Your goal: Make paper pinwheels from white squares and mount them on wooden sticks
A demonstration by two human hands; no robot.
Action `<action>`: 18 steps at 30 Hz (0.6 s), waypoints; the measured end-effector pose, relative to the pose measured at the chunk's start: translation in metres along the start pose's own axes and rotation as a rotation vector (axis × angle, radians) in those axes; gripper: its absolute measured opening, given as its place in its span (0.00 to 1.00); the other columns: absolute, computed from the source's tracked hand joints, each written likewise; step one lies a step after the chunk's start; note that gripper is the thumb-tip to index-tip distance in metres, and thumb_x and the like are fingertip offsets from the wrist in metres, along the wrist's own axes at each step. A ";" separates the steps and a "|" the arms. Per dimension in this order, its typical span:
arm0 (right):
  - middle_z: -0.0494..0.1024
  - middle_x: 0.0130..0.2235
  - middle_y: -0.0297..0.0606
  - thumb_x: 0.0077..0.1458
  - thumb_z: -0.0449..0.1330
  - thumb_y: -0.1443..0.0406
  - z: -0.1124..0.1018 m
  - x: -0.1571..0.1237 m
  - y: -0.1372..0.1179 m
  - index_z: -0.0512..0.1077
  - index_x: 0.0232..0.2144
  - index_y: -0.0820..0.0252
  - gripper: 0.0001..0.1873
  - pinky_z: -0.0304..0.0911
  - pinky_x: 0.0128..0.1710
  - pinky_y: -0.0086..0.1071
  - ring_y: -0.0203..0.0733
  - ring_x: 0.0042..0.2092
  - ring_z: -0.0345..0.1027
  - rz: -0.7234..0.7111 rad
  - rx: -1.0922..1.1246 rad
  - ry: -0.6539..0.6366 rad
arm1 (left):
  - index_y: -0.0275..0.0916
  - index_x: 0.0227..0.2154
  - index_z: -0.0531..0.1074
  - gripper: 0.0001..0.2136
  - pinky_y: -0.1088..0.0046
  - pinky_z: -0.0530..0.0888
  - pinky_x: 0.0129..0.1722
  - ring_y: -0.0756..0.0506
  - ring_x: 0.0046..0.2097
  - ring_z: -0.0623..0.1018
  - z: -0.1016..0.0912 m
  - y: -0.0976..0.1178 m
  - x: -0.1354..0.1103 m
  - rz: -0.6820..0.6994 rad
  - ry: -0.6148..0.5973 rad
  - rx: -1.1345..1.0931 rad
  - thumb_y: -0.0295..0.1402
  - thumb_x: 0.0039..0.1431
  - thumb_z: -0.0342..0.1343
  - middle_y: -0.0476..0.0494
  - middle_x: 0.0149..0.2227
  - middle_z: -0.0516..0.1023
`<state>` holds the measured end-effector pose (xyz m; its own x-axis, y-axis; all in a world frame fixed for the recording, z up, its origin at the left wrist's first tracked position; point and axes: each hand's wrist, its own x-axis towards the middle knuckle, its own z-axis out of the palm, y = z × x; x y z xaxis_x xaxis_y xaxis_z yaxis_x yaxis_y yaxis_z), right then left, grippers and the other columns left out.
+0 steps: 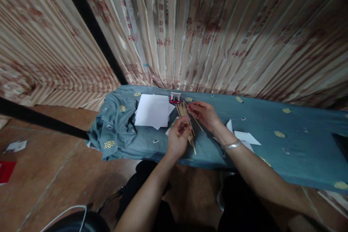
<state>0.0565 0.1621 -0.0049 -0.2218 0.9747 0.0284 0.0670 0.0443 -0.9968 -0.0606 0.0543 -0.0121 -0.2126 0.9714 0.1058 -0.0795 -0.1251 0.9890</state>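
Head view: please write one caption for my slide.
Left hand and right hand at thin sticks, beside white paper, on patterned cloth.

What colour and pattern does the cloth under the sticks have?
Grey-blue cloth, scattered with yellow spotted shapes and small rectangles; seen in the head view.

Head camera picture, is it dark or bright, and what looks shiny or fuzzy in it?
Head view: dim overall, the patterned curtain fading nearly black at the top right; head view: the white paper stands out bright, and the bracelet glints; head view: the wooden sticks and the fingers of the left hand and right hand look a bit soft.
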 end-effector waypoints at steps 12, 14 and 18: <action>0.83 0.31 0.33 0.34 0.75 0.64 -0.110 -0.125 0.008 0.79 0.26 0.57 0.13 0.74 0.38 0.26 0.34 0.33 0.77 0.245 0.583 0.325 | 0.38 0.39 0.74 0.12 0.68 0.77 0.39 0.46 0.39 0.80 0.086 -0.023 -0.011 -0.176 -0.282 -0.090 0.34 0.51 0.60 0.42 0.39 0.81; 0.83 0.31 0.33 0.35 0.74 0.65 -0.134 -0.137 0.016 0.78 0.27 0.56 0.12 0.74 0.41 0.28 0.35 0.33 0.77 0.238 0.562 0.392 | 0.38 0.39 0.75 0.11 0.68 0.76 0.40 0.45 0.40 0.80 0.096 -0.027 -0.011 -0.153 -0.305 -0.035 0.33 0.51 0.60 0.42 0.38 0.81; 0.83 0.31 0.34 0.36 0.73 0.67 -0.173 -0.152 0.025 0.78 0.26 0.56 0.11 0.74 0.44 0.30 0.35 0.34 0.77 0.242 0.549 0.461 | 0.39 0.38 0.75 0.10 0.68 0.76 0.40 0.45 0.41 0.79 0.105 -0.033 -0.009 -0.079 -0.324 0.089 0.32 0.52 0.59 0.43 0.37 0.81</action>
<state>0.2606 0.0526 -0.0215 0.1748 0.9415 -0.2881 -0.4592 -0.1809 -0.8697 0.0460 0.0708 -0.0350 0.1122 0.9928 0.0415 0.0051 -0.0424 0.9991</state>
